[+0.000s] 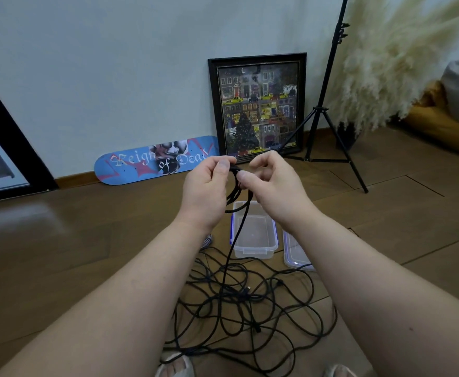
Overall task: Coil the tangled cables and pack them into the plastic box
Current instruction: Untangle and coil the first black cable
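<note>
Head view: a black cable (232, 235) is pinched by both the left hand (206, 183) and right hand (270, 180) directly above the box (253, 248), hanging lengthwise past its near-left rim to the tangle (250, 303) lying nearer the person.

Head view — close above, facing forward-down; floor (87, 240) beyond.

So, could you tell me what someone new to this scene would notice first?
Probably the two hands raised mid-frame, the left hand and right hand both pinching a black cable that hangs down to the floor. Below them a sprawling tangle of black cables covers the wooden floor, just in front of an open clear plastic box. Behind, a blue skateboard deck leans against the wall.
</note>
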`<state>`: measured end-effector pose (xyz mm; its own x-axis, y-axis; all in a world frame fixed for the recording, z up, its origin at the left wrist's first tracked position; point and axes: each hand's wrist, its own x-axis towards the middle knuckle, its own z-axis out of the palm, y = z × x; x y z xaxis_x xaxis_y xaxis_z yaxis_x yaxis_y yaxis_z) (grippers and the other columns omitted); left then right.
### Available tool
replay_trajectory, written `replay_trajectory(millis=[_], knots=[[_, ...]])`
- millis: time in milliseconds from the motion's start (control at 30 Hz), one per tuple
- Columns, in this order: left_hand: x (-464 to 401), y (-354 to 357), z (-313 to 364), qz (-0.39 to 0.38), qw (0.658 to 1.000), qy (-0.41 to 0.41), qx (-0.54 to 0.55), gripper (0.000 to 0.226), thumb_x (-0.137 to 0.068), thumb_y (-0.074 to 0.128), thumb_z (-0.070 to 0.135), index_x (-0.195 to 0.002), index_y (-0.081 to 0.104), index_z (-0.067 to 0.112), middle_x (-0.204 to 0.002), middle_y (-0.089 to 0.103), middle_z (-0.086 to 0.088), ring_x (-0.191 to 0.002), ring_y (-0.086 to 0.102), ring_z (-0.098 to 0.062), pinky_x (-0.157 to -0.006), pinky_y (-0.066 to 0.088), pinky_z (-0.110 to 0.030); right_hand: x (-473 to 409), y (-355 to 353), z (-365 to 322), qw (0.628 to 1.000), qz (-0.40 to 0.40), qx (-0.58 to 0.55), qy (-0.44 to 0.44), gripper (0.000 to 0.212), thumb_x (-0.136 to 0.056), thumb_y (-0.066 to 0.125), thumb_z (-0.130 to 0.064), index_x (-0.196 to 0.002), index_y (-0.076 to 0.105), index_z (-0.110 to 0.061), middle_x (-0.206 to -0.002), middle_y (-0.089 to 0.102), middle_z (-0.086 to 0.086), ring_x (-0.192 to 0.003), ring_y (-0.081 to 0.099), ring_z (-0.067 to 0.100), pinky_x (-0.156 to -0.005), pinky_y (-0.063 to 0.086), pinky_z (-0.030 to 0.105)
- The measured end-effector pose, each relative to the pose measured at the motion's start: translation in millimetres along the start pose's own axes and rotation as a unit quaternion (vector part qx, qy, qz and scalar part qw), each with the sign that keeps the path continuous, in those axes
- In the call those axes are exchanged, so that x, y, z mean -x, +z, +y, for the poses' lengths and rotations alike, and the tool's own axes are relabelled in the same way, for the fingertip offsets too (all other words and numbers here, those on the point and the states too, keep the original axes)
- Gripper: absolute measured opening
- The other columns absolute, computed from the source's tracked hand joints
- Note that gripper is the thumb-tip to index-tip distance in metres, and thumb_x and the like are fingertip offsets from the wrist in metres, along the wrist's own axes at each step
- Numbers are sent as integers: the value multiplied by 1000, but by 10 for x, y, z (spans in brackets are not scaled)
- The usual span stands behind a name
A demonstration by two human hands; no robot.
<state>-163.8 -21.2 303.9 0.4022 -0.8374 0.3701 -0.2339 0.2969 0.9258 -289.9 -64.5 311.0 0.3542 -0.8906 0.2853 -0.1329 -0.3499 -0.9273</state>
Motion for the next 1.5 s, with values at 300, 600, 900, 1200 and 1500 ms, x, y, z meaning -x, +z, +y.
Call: replay_trajectory(millis=[300,600,900,1200,1500], knots=[[25,28,10,4,1000,-11,-1,18,-102,48,20,-105,65,17,-51,49,18,-57,41,-3,-58,33,-22,-1,-80,4,1000,6,-19,15,9,-90,66,-11,-82,64,-11,-71,66,10,-50,58,9,-50,50,23],[33,81,64,1,997,-43,63,23,-104,42,18,-98,65,18,-44,36,13,-43,29,-5,-54,25,-31,8,-14,30,983,61,161,-70,13,-92,63,-24,-85,60,-13,-70,64,-2,-60,62,17,-63,53,35],[66,102,75,-17,998,-35,40,17,-102,47,19,-102,64,19,-47,43,14,-47,34,-6,-55,32,-31,2,34,126,920,156,280,-226,20,-90,66,-24,-78,65,-7,-66,65,7,-60,59,29,-56,47,37],[78,160,170,11,979,-99,177,26,-105,40,18,-91,60,11,-43,31,12,-38,26,-4,-45,31,-21,32,68,106,938,86,277,-190,29,-100,49,-31,-116,68,-15,-93,66,6,-86,61,24,-71,47,36],[132,162,200,-65,962,-133,228,23,-106,34,13,-108,57,11,-70,52,-1,-65,53,-12,-65,49,-26,45,57,103,964,60,251,-70,36,-103,32,-38,-95,50,-9,-85,63,16,-82,56,39,-69,46,48]])
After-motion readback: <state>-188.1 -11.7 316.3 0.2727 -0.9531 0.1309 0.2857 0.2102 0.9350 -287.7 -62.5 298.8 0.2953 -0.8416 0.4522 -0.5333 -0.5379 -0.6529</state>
